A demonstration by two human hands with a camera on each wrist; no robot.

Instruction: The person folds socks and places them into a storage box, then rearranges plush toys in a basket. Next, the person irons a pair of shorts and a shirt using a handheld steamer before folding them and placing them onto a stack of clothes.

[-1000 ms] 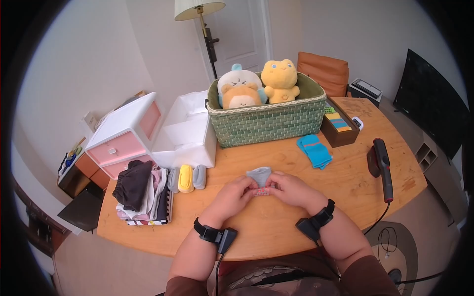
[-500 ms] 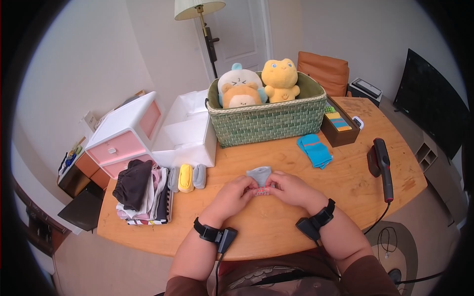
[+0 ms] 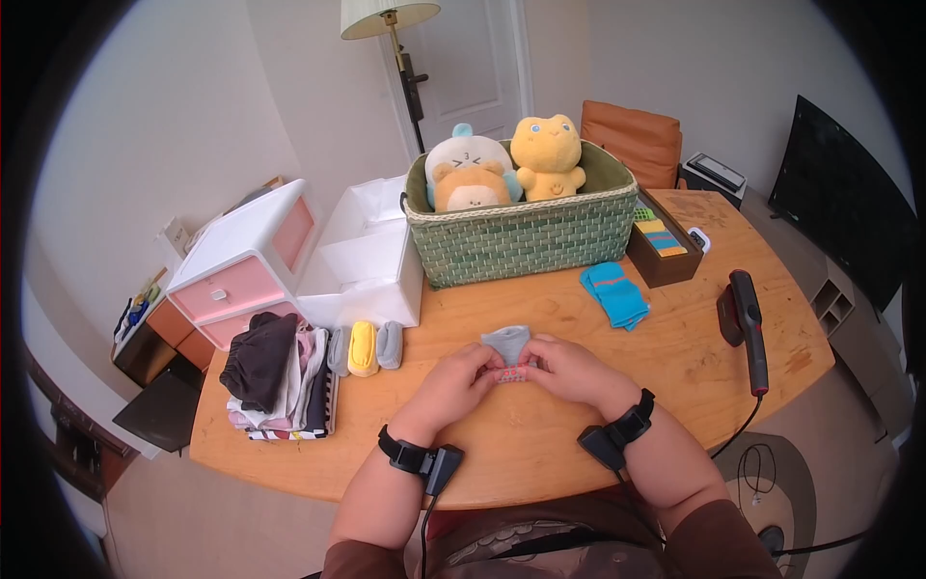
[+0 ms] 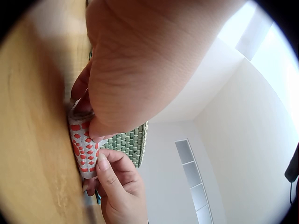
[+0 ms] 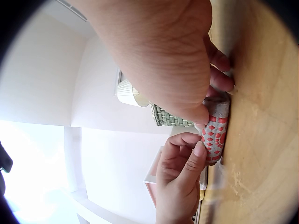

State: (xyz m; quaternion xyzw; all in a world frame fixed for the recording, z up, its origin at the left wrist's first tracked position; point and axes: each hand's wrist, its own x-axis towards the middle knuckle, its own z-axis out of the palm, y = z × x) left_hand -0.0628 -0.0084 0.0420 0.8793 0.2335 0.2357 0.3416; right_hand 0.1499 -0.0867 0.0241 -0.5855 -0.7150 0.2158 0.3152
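A grey sock (image 3: pixel 505 340) with red grip dots on its sole lies on the table in front of the person, its near end rolled up. The left hand (image 3: pixel 461 382) pinches one side of the roll and the right hand (image 3: pixel 569 371) pinches the other, thumbs towards the person. In the left wrist view the red-dotted roll (image 4: pixel 84 149) sits close over the wood between the two hands. Its folded end (image 5: pixel 217 103) shows beside the near fingers in the right wrist view. The fingers hide part of the sock.
Left are a clothes pile (image 3: pixel 280 386), rolled socks (image 3: pixel 363 349), a white box (image 3: pixel 371 289) and pink drawers (image 3: pixel 231 289). Behind stands a green basket (image 3: pixel 521 241) of plush toys. Right are blue socks (image 3: pixel 615 296), a brown box (image 3: pixel 670 270) and a corded black handheld appliance (image 3: pixel 752 333).
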